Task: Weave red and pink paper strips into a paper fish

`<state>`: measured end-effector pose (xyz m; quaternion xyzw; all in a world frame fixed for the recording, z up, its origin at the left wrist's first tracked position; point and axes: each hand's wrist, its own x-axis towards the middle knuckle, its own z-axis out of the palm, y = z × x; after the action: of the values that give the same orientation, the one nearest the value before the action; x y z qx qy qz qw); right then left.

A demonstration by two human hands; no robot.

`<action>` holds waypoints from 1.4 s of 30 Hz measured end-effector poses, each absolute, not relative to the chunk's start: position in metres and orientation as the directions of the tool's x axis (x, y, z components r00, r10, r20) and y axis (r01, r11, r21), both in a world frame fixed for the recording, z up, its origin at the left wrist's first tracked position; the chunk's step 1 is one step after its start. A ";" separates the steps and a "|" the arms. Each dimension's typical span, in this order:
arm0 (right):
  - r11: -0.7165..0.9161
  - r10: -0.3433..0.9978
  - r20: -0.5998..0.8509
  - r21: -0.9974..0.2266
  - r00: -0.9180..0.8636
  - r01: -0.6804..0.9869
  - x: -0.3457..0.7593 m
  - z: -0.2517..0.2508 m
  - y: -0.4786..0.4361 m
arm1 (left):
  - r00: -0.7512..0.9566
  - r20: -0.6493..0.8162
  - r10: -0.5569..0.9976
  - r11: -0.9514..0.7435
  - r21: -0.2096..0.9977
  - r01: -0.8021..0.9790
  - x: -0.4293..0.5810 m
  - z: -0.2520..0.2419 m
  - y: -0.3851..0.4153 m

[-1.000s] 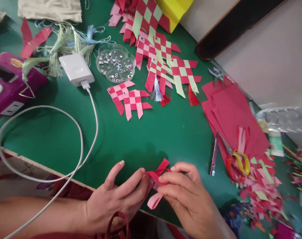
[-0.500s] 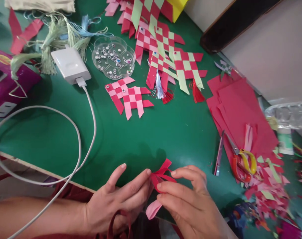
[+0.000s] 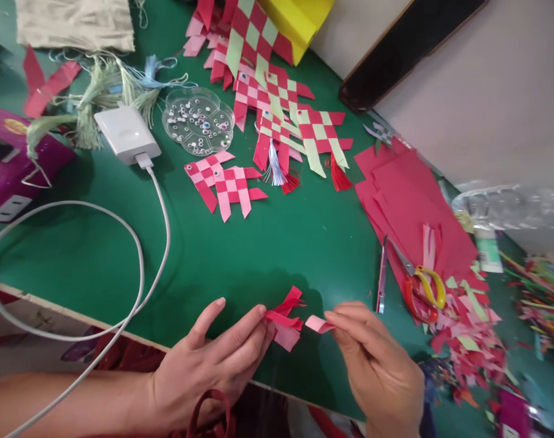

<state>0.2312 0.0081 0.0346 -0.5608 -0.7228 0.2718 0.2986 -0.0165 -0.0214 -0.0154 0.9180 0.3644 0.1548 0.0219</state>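
Note:
My left hand (image 3: 213, 359) pinches a small bundle of red and pink paper strips (image 3: 284, 316) just above the near edge of the green table (image 3: 268, 243). My right hand (image 3: 377, 365) is closed in a pinch on a folded pink paper strip (image 3: 319, 324), held a short way to the right of the bundle. Finished woven paper fish (image 3: 224, 182) in red and pink lie further back, with more red-and-green ones (image 3: 304, 131) behind them.
Scissors with a yellow and red handle (image 3: 418, 286) lie on red paper sheets (image 3: 409, 201) at the right, beside paper scraps (image 3: 469, 328). A clear tray of googly eyes (image 3: 198, 120), a white charger (image 3: 127, 134) with its cable (image 3: 140, 267), tassels (image 3: 98, 91) and a purple box (image 3: 12, 164) sit at the left.
My right hand has drawn away from the bundle to the right, now holding a pink strip apart from it. The left hand keeps its hold on the bundle.

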 end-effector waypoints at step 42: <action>0.225 0.954 -0.050 -0.530 -0.295 0.818 0.195 0.035 0.029 | 0.633 0.309 0.710 -0.686 0.099 0.721 -0.013 -0.015 -0.022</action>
<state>0.1955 0.0293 0.0346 -0.5760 -0.7691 0.2365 0.1444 -0.0131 -0.0217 -0.0147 0.9034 0.3960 0.1636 -0.0168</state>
